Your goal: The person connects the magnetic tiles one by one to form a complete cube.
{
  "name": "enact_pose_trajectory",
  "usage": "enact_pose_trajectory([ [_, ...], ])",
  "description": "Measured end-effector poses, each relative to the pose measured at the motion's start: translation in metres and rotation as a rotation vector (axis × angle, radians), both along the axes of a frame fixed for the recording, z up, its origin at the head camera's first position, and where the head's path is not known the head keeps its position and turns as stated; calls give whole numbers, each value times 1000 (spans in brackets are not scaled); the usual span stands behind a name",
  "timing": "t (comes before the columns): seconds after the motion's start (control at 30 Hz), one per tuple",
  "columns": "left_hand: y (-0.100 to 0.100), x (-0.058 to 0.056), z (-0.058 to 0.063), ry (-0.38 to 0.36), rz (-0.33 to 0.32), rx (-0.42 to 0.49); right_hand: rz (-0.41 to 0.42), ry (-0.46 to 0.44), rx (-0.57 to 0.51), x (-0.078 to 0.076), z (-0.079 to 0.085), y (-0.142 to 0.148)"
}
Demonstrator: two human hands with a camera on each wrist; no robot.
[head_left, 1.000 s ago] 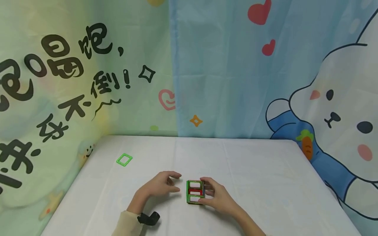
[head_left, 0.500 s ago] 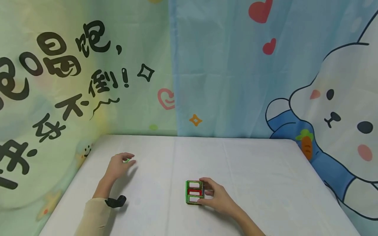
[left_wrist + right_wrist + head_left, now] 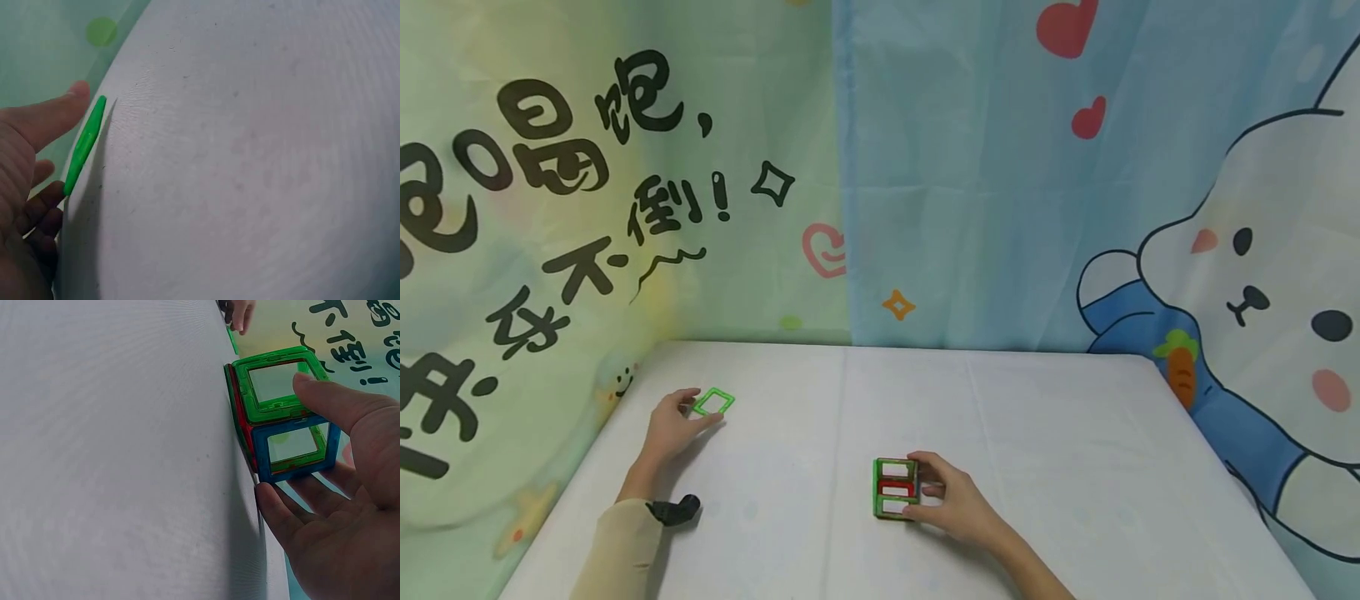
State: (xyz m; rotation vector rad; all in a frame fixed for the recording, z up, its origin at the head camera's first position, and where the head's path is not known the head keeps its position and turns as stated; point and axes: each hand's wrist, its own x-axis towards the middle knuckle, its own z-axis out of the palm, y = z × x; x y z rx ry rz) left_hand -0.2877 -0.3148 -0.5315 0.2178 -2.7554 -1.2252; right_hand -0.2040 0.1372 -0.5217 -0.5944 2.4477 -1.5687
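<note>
At the left of the table my left hand [image 3: 672, 427] pinches a green magnetic tile [image 3: 724, 407], a square open frame, thumb along its near edge and fingers at its left side. In the left wrist view the green tile [image 3: 84, 145] appears nearly edge-on, a fingertip right at its lower end. My right hand [image 3: 953, 498] grips a small built block of magnetic tiles [image 3: 876, 492] at the middle front, thumb on one side and fingers on the other. Green, blue and red frames of the tile block [image 3: 272, 419] show in the right wrist view.
A white cloth covers the table [image 3: 797, 492]. Behind it hang printed curtains [image 3: 955, 208], with black lettering at left and a cartoon rabbit [image 3: 1270, 317] at right. A black strap [image 3: 675, 511] circles my left wrist.
My left hand has moved left and away from beside the block to the green tile, then slightly farther left, its fingers now around the tile's edges. The right hand and block stay put.
</note>
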Motion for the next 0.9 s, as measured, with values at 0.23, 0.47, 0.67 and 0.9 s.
enact_pose_trajectory([
  [0.23, 4, -1, -5, -16, 37, -116, 9, -10, -6, 0, -2, 0],
  [0.47, 8, -3, 1, -45, 46, -129, 1, -21, 2, -1, -2, 0],
  [0.67, 18, -3, 4, -43, -4, -53, 23, -11, -31, -1, 0, 0],
  [0.9, 41, 0, 1, 80, -128, -47, 19, -20, -39, 0, 1, 1],
])
